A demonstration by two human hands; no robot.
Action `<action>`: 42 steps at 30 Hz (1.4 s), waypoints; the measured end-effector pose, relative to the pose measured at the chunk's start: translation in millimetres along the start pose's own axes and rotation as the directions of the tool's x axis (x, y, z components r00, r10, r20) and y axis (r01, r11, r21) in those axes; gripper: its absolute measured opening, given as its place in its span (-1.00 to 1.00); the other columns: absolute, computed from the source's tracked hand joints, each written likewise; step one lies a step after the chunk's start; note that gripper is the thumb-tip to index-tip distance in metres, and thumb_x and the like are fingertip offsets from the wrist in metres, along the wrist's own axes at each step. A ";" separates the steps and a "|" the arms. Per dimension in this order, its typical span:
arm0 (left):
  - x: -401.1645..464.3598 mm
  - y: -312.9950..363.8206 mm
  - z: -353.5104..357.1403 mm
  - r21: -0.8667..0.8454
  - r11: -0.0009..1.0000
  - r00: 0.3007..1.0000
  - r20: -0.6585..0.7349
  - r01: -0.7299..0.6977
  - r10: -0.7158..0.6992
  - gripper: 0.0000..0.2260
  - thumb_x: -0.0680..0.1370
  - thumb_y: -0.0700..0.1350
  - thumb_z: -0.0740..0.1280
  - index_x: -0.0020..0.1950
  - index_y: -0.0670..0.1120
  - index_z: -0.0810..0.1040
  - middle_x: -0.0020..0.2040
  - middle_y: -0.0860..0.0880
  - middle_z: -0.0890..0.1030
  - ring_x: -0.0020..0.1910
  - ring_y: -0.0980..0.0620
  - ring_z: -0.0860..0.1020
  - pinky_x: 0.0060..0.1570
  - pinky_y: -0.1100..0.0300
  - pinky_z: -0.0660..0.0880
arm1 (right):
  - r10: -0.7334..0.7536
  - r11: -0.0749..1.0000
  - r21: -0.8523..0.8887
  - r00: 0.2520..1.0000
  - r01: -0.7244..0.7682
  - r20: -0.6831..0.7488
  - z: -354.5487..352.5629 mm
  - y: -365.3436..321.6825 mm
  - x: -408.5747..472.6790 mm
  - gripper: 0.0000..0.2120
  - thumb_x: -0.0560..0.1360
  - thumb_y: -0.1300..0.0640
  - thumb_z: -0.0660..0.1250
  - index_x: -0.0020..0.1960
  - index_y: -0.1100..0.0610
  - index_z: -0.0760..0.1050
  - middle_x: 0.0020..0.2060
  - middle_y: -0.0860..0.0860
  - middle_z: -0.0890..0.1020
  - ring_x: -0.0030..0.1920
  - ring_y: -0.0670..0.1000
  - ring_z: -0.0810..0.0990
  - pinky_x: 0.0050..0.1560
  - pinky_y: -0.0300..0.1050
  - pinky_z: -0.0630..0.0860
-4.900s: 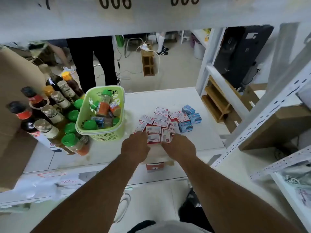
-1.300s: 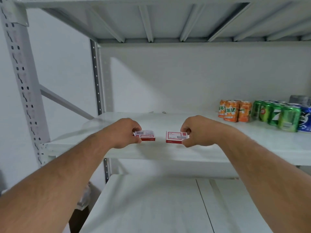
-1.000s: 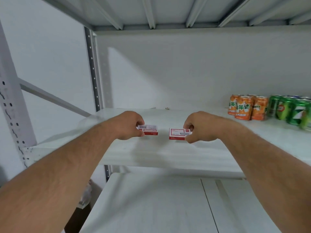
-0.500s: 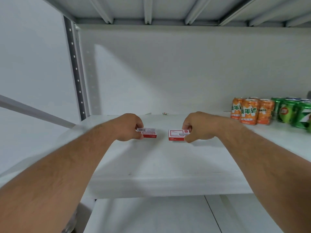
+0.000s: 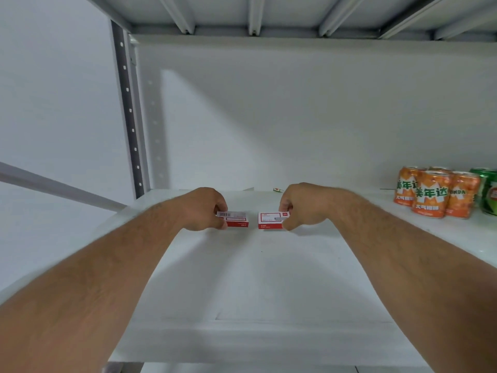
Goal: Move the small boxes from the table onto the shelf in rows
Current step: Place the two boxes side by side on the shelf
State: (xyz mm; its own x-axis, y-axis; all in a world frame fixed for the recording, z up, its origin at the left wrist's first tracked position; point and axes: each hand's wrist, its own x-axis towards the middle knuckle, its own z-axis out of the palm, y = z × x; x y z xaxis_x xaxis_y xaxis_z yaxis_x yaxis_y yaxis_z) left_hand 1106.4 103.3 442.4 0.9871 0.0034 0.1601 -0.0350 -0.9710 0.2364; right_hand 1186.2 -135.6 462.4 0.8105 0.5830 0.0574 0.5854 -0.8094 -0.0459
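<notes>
Both arms reach in over a white shelf (image 5: pixel 263 278). My left hand (image 5: pixel 205 208) pinches a small red-and-white box (image 5: pixel 236 219) with a barcode on top. My right hand (image 5: pixel 301 205) pinches a second small red-and-white box (image 5: pixel 270 219). The two boxes sit side by side with a narrow gap between them, low over the middle of the shelf board. Whether they touch the board I cannot tell. The table and the other boxes are out of view.
Orange soda cans (image 5: pixel 433 193) stand at the shelf's right, with green cans (image 5: pixel 486 191) beyond them at the frame edge. A perforated grey upright (image 5: pixel 130 117) rises at the back left. The shelf above (image 5: pixel 269 14) hangs overhead. A small scrap (image 5: pixel 277 189) lies by the back wall.
I carried two boxes from the table pile to the shelf. Over the last second both hands moved further in over the board and slightly down, still holding the boxes.
</notes>
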 end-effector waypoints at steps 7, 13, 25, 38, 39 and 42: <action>11.4 -6.0 7.6 -0.017 0.999 0.999 0.027 0.029 -0.028 -0.77 0.45 -0.02 0.46 0.07 -0.03 0.64 -0.14 0.09 0.61 -0.23 0.12 0.56 -0.24 0.24 0.49 | -0.014 1.000 0.009 1.000 0.014 0.028 7.9 0.8 24.5 -0.72 0.37 -0.02 0.51 0.06 0.02 0.67 -0.07 -0.04 0.67 -0.06 0.03 0.64 -0.08 -0.11 0.57; 17.0 -8.3 11.5 -0.090 0.995 0.998 0.027 0.052 -0.050 -0.73 0.47 -0.02 0.46 0.13 -0.06 0.63 -0.21 0.11 0.57 -0.31 0.18 0.50 -0.33 0.29 0.40 | -0.001 0.998 0.059 0.999 -0.002 0.050 13.6 5.9 36.4 -0.78 0.33 -0.02 0.49 -0.04 -0.03 0.70 -0.14 -0.07 0.70 -0.10 0.01 0.67 -0.11 -0.09 0.60; 12.5 -7.7 12.0 -0.099 0.992 0.995 0.067 0.075 -0.068 -0.70 0.49 0.01 0.43 0.20 0.00 0.60 -0.20 0.18 0.53 -0.26 0.22 0.49 -0.26 0.34 0.38 | -0.016 0.984 0.177 0.992 -0.007 0.123 15.0 3.7 30.2 -0.82 0.35 -0.02 0.46 -0.05 -0.07 0.70 -0.22 -0.03 0.73 -0.31 -0.12 0.60 -0.13 -0.15 0.54; 11.5 -4.9 12.4 -0.108 0.987 0.991 0.078 0.116 -0.108 -0.63 0.48 0.03 0.43 0.27 0.01 0.57 -0.12 0.17 0.55 -0.16 0.18 0.51 -0.22 0.34 0.38 | 0.022 0.993 0.110 0.990 -0.038 0.137 12.6 -6.8 25.7 -0.73 0.37 -0.05 0.46 0.05 -0.05 0.69 -0.10 -0.05 0.73 -0.21 -0.08 0.64 -0.08 -0.14 0.58; 11.0 -4.5 12.6 -0.111 0.986 0.990 0.081 0.123 -0.114 -0.59 0.48 0.04 0.43 0.31 0.01 0.54 -0.08 0.17 0.55 -0.12 0.16 0.52 -0.17 0.33 0.38 | 0.031 0.994 0.096 0.989 -0.045 0.142 11.6 -8.6 25.1 -0.66 0.37 -0.06 0.46 0.12 -0.04 0.67 -0.05 -0.06 0.71 -0.16 -0.07 0.66 -0.03 -0.13 0.59; 7.6 -2.2 12.7 -0.111 0.983 0.986 0.095 0.148 -0.138 -0.43 0.47 0.07 0.43 0.45 -0.01 0.39 0.15 0.13 0.52 0.12 0.10 0.50 0.11 0.29 0.36 | 0.071 0.996 0.047 0.986 -0.079 0.153 8.8 -12.0 22.1 -0.37 0.36 -0.16 0.46 0.38 0.03 0.50 0.17 -0.07 0.60 0.10 0.03 0.63 0.20 -0.02 0.56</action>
State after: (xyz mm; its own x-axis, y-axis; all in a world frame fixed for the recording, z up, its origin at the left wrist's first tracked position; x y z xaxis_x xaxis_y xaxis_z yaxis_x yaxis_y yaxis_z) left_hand 1116.0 102.4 430.9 0.9929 0.1143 0.0340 0.0944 -0.9271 0.3627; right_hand 1197.3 -112.4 455.4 0.8435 0.5279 -0.0988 0.5198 -0.8488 -0.0968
